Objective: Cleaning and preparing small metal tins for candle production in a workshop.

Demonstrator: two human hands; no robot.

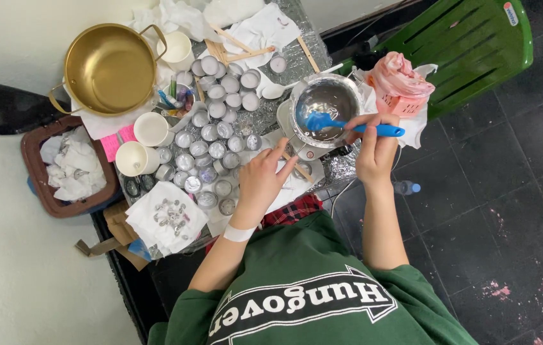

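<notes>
1. I am watching the right hand (375, 145) reaching forward with the forearm stretched up from the green sleeve; its fingers are curling shut around the handle of a blue silicone spatula (348, 124), knuckles turned toward me.
2. The spatula's head is lying inside a shiny steel bowl (325, 102), which is sitting on a small white scale (303, 148) at the table's right end.
3. The left hand (262, 179) is resting just left of the scale, wrist bent; the index finger is extending toward a wooden stick (298, 166) and touching it; the other fingers are loosely folded, gripping nothing that I can see.
4. Rows of small tealight cups (217, 137) are standing left of that hand; a brass pot (108, 69) is sitting beyond them.
</notes>
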